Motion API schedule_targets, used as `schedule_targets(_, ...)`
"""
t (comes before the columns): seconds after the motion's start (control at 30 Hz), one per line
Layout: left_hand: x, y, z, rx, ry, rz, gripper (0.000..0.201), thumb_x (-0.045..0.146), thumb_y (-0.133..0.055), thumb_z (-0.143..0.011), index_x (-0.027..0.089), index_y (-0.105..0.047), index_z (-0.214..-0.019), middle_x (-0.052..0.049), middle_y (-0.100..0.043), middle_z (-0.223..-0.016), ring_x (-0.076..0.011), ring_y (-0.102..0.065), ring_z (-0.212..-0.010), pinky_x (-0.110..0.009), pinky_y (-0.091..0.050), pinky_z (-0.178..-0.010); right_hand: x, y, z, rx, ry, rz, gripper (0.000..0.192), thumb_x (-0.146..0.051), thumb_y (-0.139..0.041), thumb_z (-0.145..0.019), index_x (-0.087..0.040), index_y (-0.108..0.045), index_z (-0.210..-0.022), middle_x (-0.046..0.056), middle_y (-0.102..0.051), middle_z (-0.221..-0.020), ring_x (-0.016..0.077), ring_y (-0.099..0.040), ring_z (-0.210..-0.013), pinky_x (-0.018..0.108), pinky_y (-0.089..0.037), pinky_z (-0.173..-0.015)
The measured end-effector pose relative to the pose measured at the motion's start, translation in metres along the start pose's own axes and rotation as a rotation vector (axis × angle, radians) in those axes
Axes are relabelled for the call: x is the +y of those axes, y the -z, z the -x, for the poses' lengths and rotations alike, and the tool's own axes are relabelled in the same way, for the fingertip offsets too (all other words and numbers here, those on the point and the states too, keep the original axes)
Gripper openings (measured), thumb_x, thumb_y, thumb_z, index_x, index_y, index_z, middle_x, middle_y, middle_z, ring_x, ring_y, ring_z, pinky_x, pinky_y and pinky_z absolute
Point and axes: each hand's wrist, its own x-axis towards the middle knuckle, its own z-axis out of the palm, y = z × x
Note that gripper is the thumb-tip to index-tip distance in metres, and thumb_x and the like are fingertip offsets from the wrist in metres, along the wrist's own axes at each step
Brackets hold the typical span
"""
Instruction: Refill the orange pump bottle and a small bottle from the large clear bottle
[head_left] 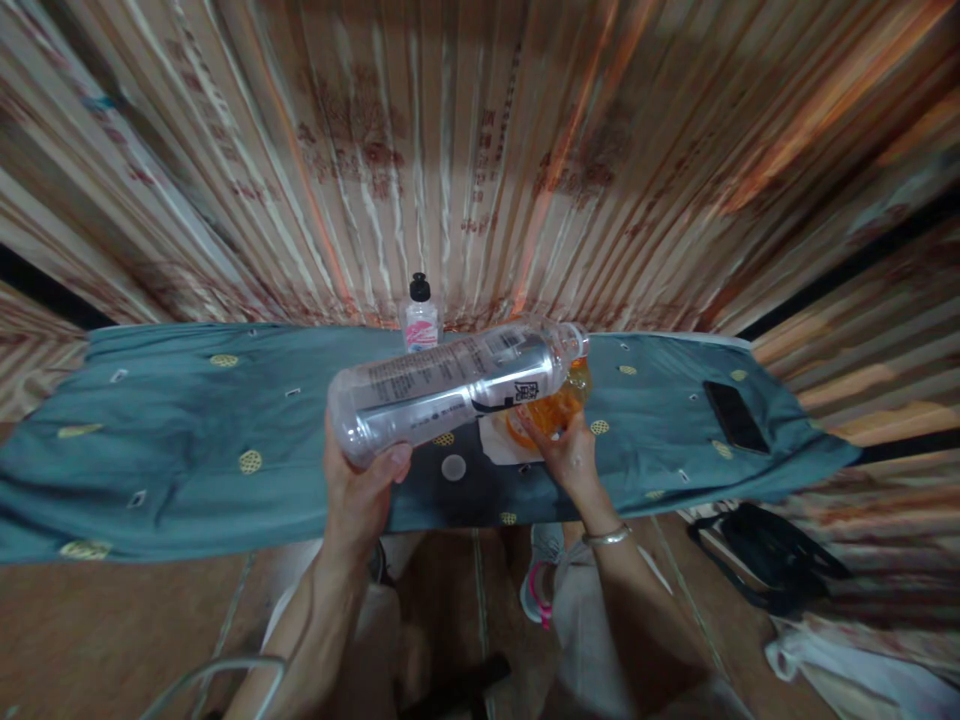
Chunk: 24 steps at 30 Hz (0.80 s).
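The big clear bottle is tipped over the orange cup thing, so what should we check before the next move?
1. Left hand has a firm hold on the clear bottle near its base: ok.
2. Bottle mouth lines up over the orange container: ok, the neck sits right above it.
3. Right hand steadies the orange container: ok.
4. Bottle cap is off: cannot tell, the mouth is too blurred.
5. How full the orange container is: cannot tell.
6. Black phone on the blue cloth is out of the way: ok, it lies well to the right.
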Motion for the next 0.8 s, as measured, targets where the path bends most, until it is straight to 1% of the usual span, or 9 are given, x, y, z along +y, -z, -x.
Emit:
schedule_targets(0.13,-0.0017,0.0015,-0.0006,0.010,0.011,-0.007,0.080,0.033,-0.099,-0.048,0.024,-0.068,-0.121,0.003,-0.067,-0.078,-0.0085,-0.049,-0.050,-0.021,-0.036,-0.045,0.0004,-0.0004,-0.0004,-0.008,-0.002,-0.003,0.079,-0.077,-0.074,-0.073,-0.017,-0.063,-0.123,0.017,-0.082,-0.105,0.0355,-0.079,-0.094,0.044,-0.064,-0.078)
schedule_targets(0.23,-0.0025,0.0024,-0.0006,0.008,0.014,-0.011,0.075,0.033,-0.098,-0.050,0.024,-0.068,-0.118,0.003,-0.067,-0.079,-0.0082,-0.049,-0.051,-0.022,-0.037,-0.046,0.0008,-0.0002,-0.0011,-0.013,-0.017,-0.008,0.080,-0.078,-0.073,-0.073,-0.017,-0.062,-0.123,0.018,-0.082,-0.103,0.0362,-0.079,-0.092,0.045,-0.064,-0.076)
schedule_targets(0.37,-0.0019,0.0015,0.0000,0.006,-0.005,0.003,0.070,0.031,-0.097,-0.052,0.024,-0.068,-0.115,0.003,-0.066,-0.078,-0.0081,-0.049,-0.051,-0.019,-0.035,-0.044,0.0005,0.0009,-0.0021,-0.040,-0.042,0.010,0.079,-0.073,-0.076,-0.071,-0.015,-0.061,-0.123,0.019,-0.080,-0.104,0.0375,-0.079,-0.094,0.047,-0.063,-0.078)
schedule_targets(0.53,-0.0015,0.0000,0.0001,0.008,-0.009,0.001,0.072,0.031,-0.098,-0.052,0.024,-0.069,-0.117,0.003,-0.065,-0.076,-0.0083,-0.050,-0.051,-0.019,-0.036,-0.043,-0.0002,0.0019,-0.0025,-0.058,-0.060,0.040,0.075,-0.072,-0.075,-0.071,-0.017,-0.061,-0.120,0.019,-0.081,-0.104,0.0382,-0.079,-0.094,0.046,-0.062,-0.077)
schedule_targets(0.67,-0.0037,0.0002,-0.0006,0.010,-0.016,0.023,0.065,0.032,-0.099,-0.050,0.022,-0.069,-0.107,0.003,-0.066,-0.076,-0.0076,-0.049,-0.050,-0.018,-0.034,-0.042,-0.0005,0.0019,-0.0027,-0.042,-0.053,0.024,0.079,-0.073,-0.076,-0.070,-0.017,-0.061,-0.122,0.020,-0.081,-0.108,0.0379,-0.079,-0.096,0.045,-0.062,-0.079)
schedule_targets(0.73,-0.0049,0.0003,-0.0009,0.016,-0.010,0.022,0.068,0.032,-0.100,-0.049,0.022,-0.069,-0.109,0.003,-0.066,-0.078,-0.0077,-0.050,-0.052,-0.018,-0.035,-0.042,-0.0001,0.0015,-0.0029,-0.037,-0.047,0.013,0.081,-0.074,-0.075,-0.069,-0.016,-0.061,-0.124,0.021,-0.081,-0.109,0.0383,-0.079,-0.096,0.046,-0.062,-0.079)
schedule_targets(0.8,-0.0057,0.0002,-0.0012,0.021,-0.016,0.020,0.075,0.032,-0.100,-0.049,0.023,-0.068,-0.115,0.003,-0.066,-0.080,-0.0082,-0.052,-0.053,-0.018,-0.034,-0.041,0.0008,0.0010,-0.0031,-0.035,-0.039,0.005,0.084,-0.076,-0.075,-0.069,-0.015,-0.060,-0.125,0.022,-0.081,-0.110,0.0388,-0.079,-0.097,0.046,-0.062,-0.080)
